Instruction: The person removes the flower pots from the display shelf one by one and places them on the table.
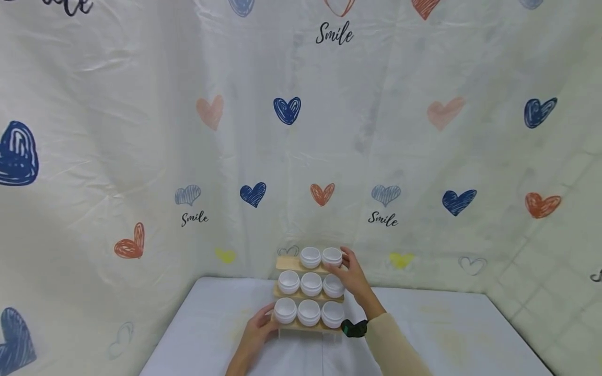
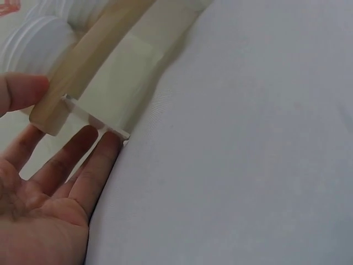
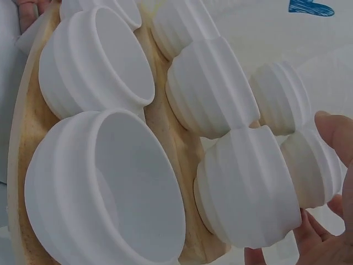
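A three-tier stand with wooden shelves and clear supports bears several small white bowls. My left hand grips the left end of the lowest wooden shelf. Its thumb lies at the shelf's edge, with fingers beneath and against the clear support. At the top tier's right end, my right hand holds a white bowl, thumb near the rim and fingers round its far side. One more bowl sits beside that one; the top tier's left end shows bare wood.
The stand rests on a table with a white cloth, close to the back wall. A pale curtain printed with hearts and "Smile" hangs behind and at both sides. A dark band circles my right wrist beside the beige sleeve.
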`<move>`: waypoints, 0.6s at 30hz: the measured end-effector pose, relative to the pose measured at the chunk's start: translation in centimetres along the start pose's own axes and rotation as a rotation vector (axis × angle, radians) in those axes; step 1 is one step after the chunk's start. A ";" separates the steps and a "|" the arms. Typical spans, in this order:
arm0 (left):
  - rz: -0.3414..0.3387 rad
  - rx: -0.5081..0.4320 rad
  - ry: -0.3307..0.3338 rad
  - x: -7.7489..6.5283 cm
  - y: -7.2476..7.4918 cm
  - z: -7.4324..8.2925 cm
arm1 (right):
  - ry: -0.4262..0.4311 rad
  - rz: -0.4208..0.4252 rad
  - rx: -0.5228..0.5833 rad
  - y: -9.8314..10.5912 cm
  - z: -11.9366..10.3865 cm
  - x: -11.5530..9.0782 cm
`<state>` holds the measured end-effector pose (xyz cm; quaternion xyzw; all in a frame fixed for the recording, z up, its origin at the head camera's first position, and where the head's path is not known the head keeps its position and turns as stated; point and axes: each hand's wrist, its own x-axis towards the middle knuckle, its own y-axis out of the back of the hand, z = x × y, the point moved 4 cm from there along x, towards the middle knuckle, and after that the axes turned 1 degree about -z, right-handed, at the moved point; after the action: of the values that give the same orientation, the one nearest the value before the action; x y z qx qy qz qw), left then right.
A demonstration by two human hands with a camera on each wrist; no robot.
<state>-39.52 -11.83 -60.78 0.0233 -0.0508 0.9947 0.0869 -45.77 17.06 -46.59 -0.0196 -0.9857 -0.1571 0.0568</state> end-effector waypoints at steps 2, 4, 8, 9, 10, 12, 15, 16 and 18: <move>-0.001 -0.010 -0.006 -0.2 0.2 0.0 | -0.005 0.003 -0.008 -0.3 0.1 0.1; 0.000 -0.016 -0.004 -0.3 0.3 -0.1 | -0.011 0.010 -0.012 -0.6 0.2 0.2; -0.002 -0.020 -0.006 -0.3 0.5 -0.2 | -0.005 0.028 -0.016 -1.0 0.1 0.3; -0.003 -0.023 -0.005 -0.3 0.5 -0.2 | -0.004 0.033 -0.018 -1.0 0.1 0.3; -0.004 -0.024 -0.008 -0.2 0.4 -0.2 | -0.002 0.036 -0.020 -1.0 0.0 0.3; -0.005 -0.030 -0.011 -0.2 0.4 -0.2 | -0.001 0.036 -0.028 -0.9 -0.1 0.2; -0.007 -0.036 -0.009 -0.1 0.3 -0.3 | 0.001 0.037 -0.042 -0.8 -0.2 0.1; -0.009 -0.036 -0.010 -0.1 0.2 -0.3 | 0.002 0.038 -0.045 -0.7 -0.2 0.0; -0.012 -0.039 -0.007 -0.1 0.1 -0.2 | 0.003 0.042 -0.056 -0.6 -0.3 -0.1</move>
<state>-39.46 -11.91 -61.02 0.0254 -0.0703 0.9929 0.0930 -45.70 16.39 -46.50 -0.0417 -0.9802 -0.1834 0.0611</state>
